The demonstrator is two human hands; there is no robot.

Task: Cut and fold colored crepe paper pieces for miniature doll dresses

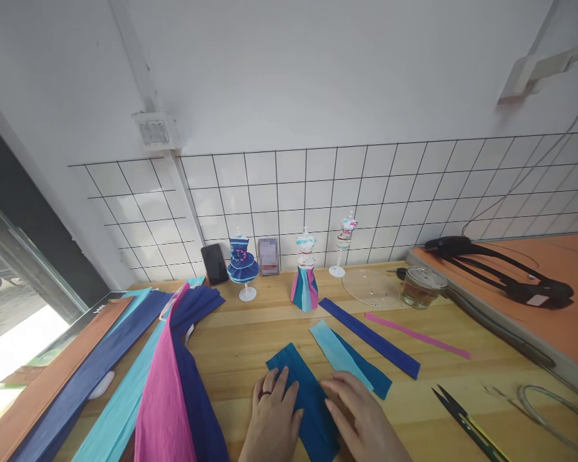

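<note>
A folded piece of dark teal crepe paper (306, 391) lies slantwise on the wooden table in front of me. My left hand (274, 414) rests on its left side with the fingers lying out flat. Along the paper's right edge is my right hand (359, 417), fingers slightly bent and apart, holding nothing visible. Just beyond that hand lie a light blue crepe paper strip (337, 346) and, partly under it, a second teal strip (378, 375). A dark blue strip (370, 337) and a narrow pink strip (419, 335) are farther right.
Long pink (164, 385), blue and brown crepe sheets cover the left side. Small dress forms stand at the back, one in a blue dress (242, 266), one in a striped skirt (305, 289). Scissors (467, 420), a glass jar (421, 287) and a clear disc (370, 289) are right.
</note>
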